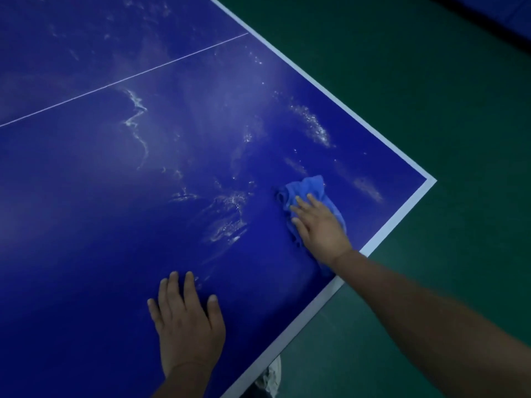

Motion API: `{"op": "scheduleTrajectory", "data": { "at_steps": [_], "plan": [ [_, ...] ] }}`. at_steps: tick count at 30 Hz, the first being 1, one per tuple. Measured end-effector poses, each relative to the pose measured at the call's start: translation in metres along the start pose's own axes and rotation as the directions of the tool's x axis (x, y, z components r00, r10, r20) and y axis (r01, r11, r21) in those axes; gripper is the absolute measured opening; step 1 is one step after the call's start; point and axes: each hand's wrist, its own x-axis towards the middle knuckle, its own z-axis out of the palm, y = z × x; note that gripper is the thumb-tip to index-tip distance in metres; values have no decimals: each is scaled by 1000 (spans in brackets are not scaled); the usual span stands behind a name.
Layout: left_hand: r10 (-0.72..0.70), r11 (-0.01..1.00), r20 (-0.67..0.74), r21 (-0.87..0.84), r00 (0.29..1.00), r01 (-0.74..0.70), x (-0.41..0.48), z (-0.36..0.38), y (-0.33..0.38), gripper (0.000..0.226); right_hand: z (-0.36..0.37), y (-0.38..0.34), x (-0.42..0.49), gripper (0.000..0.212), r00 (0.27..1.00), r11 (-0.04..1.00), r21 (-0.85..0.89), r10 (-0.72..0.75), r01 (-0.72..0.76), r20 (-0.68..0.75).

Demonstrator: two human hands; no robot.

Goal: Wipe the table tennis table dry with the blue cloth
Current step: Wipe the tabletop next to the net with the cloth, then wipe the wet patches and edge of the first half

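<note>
Blue crumpled cloth (307, 187) at four o'clock on the wet dark-blue table (86, 225): we are pressing it with our flat-fingered right hand (319, 228); our left hand (186, 323) is resting flat at six.

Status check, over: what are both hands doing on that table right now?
Right hand flat on blue cloth, pressing it near the table corner. Left hand flat on bare table. Wet streaks showing left of cloth. Nothing blocking.
</note>
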Motion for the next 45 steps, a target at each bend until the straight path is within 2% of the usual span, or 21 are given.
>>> {"op": "scheduleTrajectory", "data": {
  "at_steps": [3,5,7,9,12,15,18,21,23,25,26,28,29,30,31,32,34,37,40,42,45],
  "plan": [
    [-12,1000,-11,-22,1000,12,1,0,0,74,-1,-27,-10,44,995,995,79,-54,61,-88],
    [-8,998,-21,-66,1000,7,1,-1,-1,74,5,-68,-44,39,975,970,111,-220,216,21],
    [6,994,-42,-111,999,-11,1,-3,-3,75,17,-94,-87,38,886,888,82,-458,453,67],
    [20,988,-58,-153,998,-28,1,-4,-5,75,20,-82,-83,38,859,859,64,-511,509,29],
    [31,977,-26,-211,999,-36,-1,-7,-9,73,15,-32,-21,39,934,935,-56,-352,349,-54],
    [38,974,-5,-225,999,-38,-5,-14,-7,68,-15,5,23,52,998,998,51,-39,41,-40],
    [53,914,-41,-400,998,-65,-14,-31,17,59,-42,-17,21,38,993,974,218,-44,68,-113],
    [-21,558,276,-794,961,240,-6,-69,72,47,-62,-62,-1,36,973,914,345,-165,212,-163],
    [56,201,492,-858,869,473,10,-96,103,45,-67,-89,-21,36,961,843,462,-237,275,-141],
    [126,14,580,-812,805,583,22,-111,116,40,-75,-109,-37,42,972,768,609,-235,198,-20],
    [114,-27,610,-787,784,616,26,-116,116,38,-82,-117,-43,46,986,737,668,-162,102,29],
    [71,-79,643,-759,763,647,31,-123,107,38,-91,-119,-50,59,971,621,753,214,-218,104],
    [60,-85,656,-747,752,659,30,-126,101,41,-99,-116,-50,67,886,464,778,388,-424,252],
    [67,-75,668,-738,741,671,30,-127,95,43,-105,-112,-50,72,774,234,765,412,-600,481],
    [90,-48,675,-732,732,680,29,-131,91,44,-110,-107,-52,69,670,22,700,311,-714,674],
    [117,-1,678,-731,726,682,27,-135,88,44,-118,-107,-57,61,614,-72,641,226,-764,756],
    [140,171,649,-760,748,627,20,-145,90,39,-133,-108,-68,46,643,-42,665,219,-745,734],
    [154,409,536,-799,830,441,7,-160,106,35,-159,-109,-88,30,722,129,752,420,-647,549],
    [201,438,484,-822,852,364,-3,-169,130,36,-190,-100,-116,24,717,213,701,388,-681,579],
    [298,411,524,-825,798,388,-11,-175,142,31,-204,-92,-136,33,699,128,742,471,-658,538],
    [478,509,607,-781,635,363,-30,-169,156,25,-219,-81,-162,28,645,46,836,659,-546,386]
  ]
}}
